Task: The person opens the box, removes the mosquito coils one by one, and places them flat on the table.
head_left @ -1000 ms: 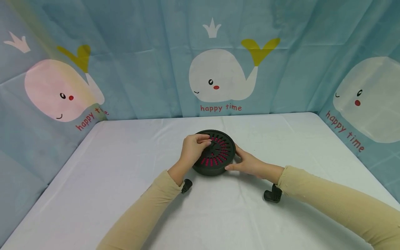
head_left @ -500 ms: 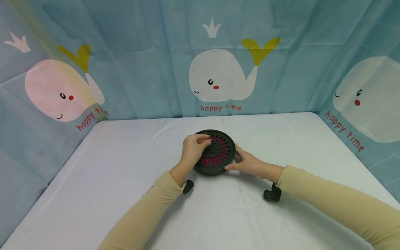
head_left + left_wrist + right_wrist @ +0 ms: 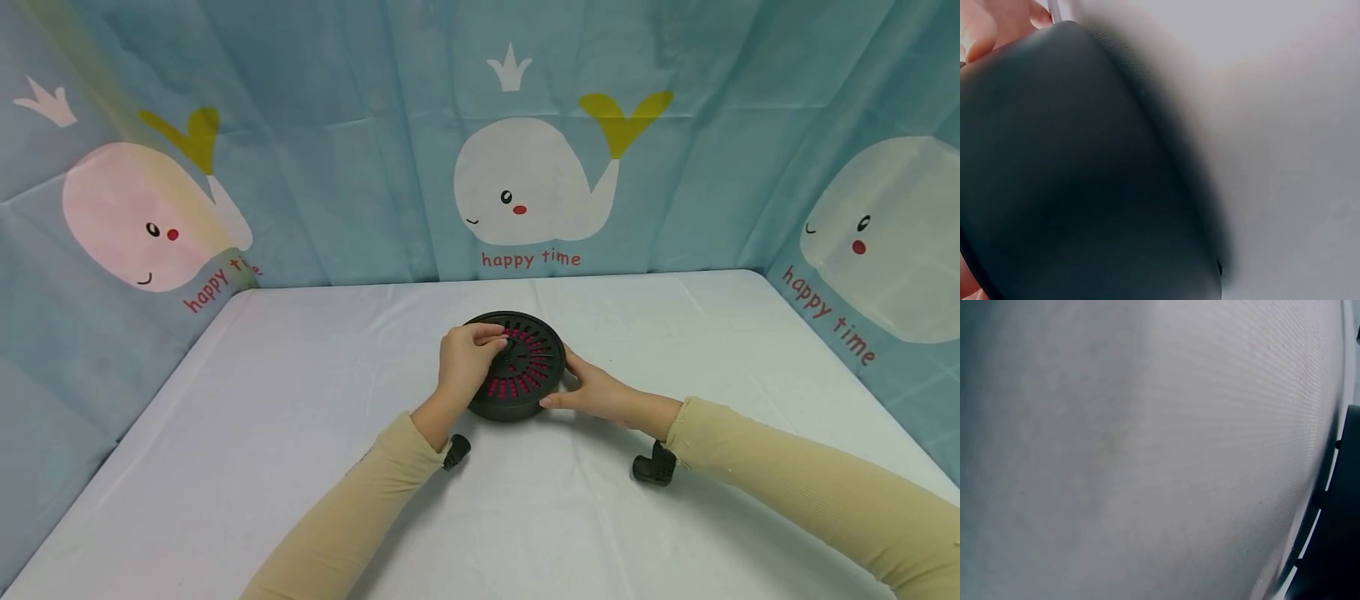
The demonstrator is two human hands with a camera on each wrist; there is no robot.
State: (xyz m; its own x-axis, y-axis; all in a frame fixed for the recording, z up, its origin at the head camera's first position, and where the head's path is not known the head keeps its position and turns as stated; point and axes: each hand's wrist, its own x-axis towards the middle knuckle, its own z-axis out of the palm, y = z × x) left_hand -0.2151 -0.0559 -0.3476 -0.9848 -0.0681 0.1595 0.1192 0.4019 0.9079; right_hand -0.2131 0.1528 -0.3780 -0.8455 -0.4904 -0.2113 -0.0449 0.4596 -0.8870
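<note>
A round dark container (image 3: pixel 504 411) stands on the white table, its slotted lid (image 3: pixel 542 379) on top with pink-red showing through many slots. My left hand (image 3: pixel 461 358) reaches over the lid's left side, thumb and fingertips pinching at a small raised part at the middle; the fingers mostly hide it. My right hand (image 3: pixel 592 390) grips the container's right side, thumb at the front and fingers behind. In the left wrist view the smooth dark container wall (image 3: pixel 1072 156) fills the left half, with fingers (image 3: pixel 979 31) of the right hand at the top corner.
The white cloth-covered table (image 3: pixel 315 400) ends at a blue curtain (image 3: pixel 345 183) printed with whales. Black wrist cameras hang below both sleeves, the left one (image 3: pixel 457 451) and the right one (image 3: pixel 654 467). Mostly tablecloth (image 3: pixel 1147 456) fills the right wrist view.
My left wrist has swung slightly to the right, and the red-lit slots near the front of the lid have shifted a little to the right. My right hand keeps its place.
</note>
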